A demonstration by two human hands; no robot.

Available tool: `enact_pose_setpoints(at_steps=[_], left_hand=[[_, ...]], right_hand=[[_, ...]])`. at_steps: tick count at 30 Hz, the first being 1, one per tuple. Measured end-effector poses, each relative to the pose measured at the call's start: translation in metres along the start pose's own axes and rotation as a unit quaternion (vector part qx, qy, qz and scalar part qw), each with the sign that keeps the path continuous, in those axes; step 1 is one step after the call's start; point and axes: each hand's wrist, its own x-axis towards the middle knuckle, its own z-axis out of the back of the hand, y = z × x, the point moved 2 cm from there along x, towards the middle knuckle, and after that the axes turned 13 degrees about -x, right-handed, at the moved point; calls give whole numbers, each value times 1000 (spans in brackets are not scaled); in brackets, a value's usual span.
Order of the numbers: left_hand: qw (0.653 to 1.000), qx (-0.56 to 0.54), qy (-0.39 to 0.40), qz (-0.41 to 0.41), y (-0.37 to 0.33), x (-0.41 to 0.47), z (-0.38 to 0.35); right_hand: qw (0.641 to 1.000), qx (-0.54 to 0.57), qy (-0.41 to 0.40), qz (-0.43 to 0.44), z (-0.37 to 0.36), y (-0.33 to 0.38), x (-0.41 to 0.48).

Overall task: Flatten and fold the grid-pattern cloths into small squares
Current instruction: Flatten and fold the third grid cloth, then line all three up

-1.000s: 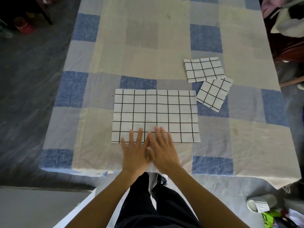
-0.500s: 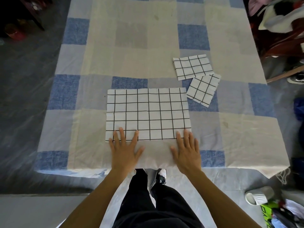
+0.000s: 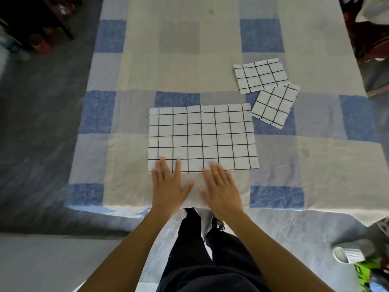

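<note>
A white cloth with a black grid lies flat as a wide rectangle near the table's front. My left hand rests palm down with spread fingers, its fingertips on the cloth's near left edge. Palm down beside it, my right hand has its fingertips on the near edge around the middle. Neither hand grips anything. Two folded grid cloths lie to the far right: one further back, another tilted and partly under it, close to the big cloth's far right corner.
The table wears a blue, grey and cream checked cover whose front edge hangs just below my hands. A white slipper and a green item lie on the floor at lower right. Dark furniture stands at upper left.
My hands spread apart along the cloth's near edge, then the right hand came back toward the middle. The cloth stays flat in the same place.
</note>
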Motion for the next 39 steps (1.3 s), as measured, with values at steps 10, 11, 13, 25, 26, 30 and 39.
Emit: enact_pose_setpoints(at_steps=[10,11,13,25,26,30,39], left_hand=[[999,12,-35,29,27,-26,17],[999,18,-31,-19,15,-25,17],[995,22,-7,-100,-14,-24,9],[999,9,30,-39,-21,-25,-9],[999,7,32,-34,-23,-26,-8],[998,14,42,-36,-25,-24,-2],[999,-4,24,-41,-4,-23,6]], right_hand=[[996,7,19,-92,0,-25,-19],[995,8,19,-95,0,-24,-19],[995,10,16,-96,-2,-24,-19],[981,29,5,-191,-8,-97,-54],[979,34,-8,-200,-5,-98,-53],[989,47,-68,-125,17,-78,-34],[996,58,-11,62,21,2,31]])
